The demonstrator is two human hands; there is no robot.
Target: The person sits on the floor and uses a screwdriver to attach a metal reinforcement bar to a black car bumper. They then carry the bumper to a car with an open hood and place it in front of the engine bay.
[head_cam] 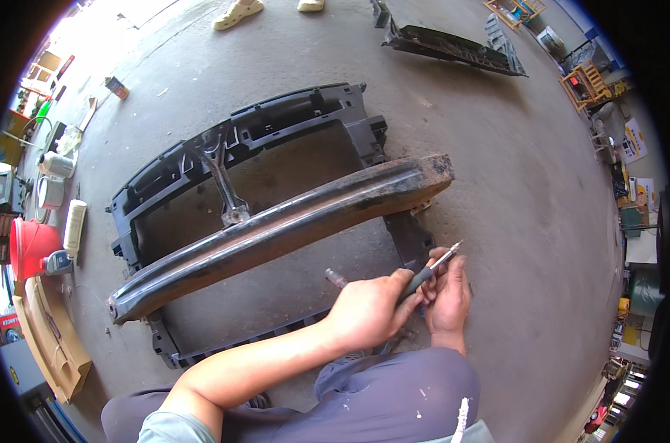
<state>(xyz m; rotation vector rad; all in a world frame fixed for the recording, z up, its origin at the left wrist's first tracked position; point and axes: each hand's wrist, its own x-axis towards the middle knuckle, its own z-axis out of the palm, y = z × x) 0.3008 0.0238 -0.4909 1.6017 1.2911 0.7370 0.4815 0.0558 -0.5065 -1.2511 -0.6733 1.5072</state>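
My left hand (368, 310) is closed around the dark handle of a screwdriver-like tool (421, 279), its metal shaft pointing up and right. My right hand (448, 299) has its fingers curled about the handle's front and shaft; the bright tip stands out past them. A black and rusty bumper reinforcement beam (291, 221) lies diagonally across a black plastic radiator support frame (302, 113), beyond my hands. A Y-shaped metal brace (220, 174) joins the frame's upper bar and reaches the beam. A clear and red cylindrical piece (335, 278) shows beside my left hand, partly hidden.
Another black car part (451, 50) lies on the floor at the upper right. A spray can (116, 87), a red bucket (33, 249), bottles and cardboard (55, 343) stand or lie at the left. A person's clog-type shoes (238, 15) show at the top. Wooden stools (584, 86) stand right.
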